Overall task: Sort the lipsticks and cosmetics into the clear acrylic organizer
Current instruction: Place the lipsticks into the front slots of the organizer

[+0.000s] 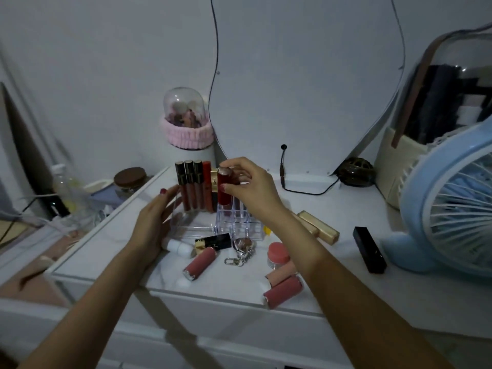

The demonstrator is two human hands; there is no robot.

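Over the organizer point(234, 222), the right hand point(249, 186) lowers a red lipstick point(225, 189) into a slot. The left hand point(154, 222), spread flat, steadies its side. Next, probably, let go and fetch another.

My clear acrylic organizer point(234, 222) stands upright mid-table; four lip glosses point(194, 187) fill its back row at ten o'clock, red lipstick point(225, 191) upright beside them.

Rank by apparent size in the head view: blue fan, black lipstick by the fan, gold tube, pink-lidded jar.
1. Blue fan, by far the largest.
2. Black lipstick and gold tube: alike in length, so unranked.
3. Pink-lidded jar, smallest.
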